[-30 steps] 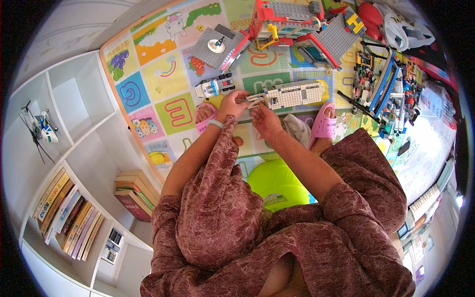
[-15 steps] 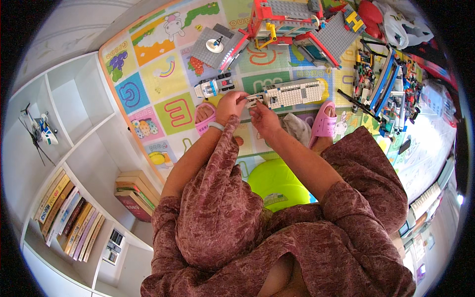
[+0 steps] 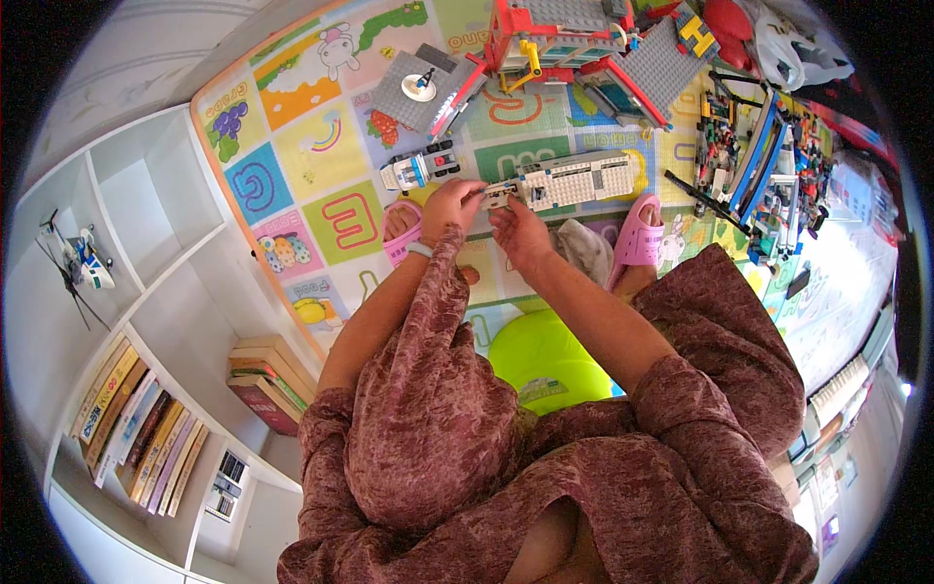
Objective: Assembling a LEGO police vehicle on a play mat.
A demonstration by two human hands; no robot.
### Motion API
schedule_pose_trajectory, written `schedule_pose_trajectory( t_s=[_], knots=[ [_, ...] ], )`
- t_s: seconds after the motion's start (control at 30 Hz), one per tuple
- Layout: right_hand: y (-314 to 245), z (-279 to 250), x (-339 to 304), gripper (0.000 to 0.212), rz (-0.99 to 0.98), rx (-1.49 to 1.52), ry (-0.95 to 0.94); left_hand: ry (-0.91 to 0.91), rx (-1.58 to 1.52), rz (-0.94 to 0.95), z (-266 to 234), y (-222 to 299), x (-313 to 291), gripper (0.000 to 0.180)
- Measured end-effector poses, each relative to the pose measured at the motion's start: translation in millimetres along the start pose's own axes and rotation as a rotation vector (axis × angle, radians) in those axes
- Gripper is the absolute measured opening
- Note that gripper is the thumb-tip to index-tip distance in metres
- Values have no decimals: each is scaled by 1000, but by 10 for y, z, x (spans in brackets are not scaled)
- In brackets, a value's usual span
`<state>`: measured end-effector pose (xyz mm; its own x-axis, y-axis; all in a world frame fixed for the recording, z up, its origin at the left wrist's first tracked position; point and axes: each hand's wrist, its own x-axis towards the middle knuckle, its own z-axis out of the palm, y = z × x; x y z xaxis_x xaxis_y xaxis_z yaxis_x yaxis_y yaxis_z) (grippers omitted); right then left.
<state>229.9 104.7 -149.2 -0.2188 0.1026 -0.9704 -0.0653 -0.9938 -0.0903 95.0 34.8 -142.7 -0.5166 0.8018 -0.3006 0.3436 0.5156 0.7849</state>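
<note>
Still barely any shift, as left hand (image 3: pixel 452 207) and right hand (image 3: pixel 522 237) stay pinched on the white brick model (image 3: pixel 579 182)'s left end, keeping work there.

We hold our left hand (image 3: pixel 455 205) just beyond the wristband (image 3: pixel 419 250), fingers bent inward, and our right hand (image 3: pixel 520 237) right of the wristband, fingers curled; our right forearm (image 3: pixel 605 317) slants forward.
</note>
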Motion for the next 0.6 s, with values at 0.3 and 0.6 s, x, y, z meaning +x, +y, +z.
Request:
schedule_pose_trajectory(
  t_s=[0.3, 0.6],
  knots=[
    [-1, 102, -87, 21, -36, -9, 71, -80, -459, -471, 69, -85, -35, 23],
    [-17, 55, -69, 21, -16, -2, 46, -151, -390, -293, 121, -115, -53, 30]
  ],
)
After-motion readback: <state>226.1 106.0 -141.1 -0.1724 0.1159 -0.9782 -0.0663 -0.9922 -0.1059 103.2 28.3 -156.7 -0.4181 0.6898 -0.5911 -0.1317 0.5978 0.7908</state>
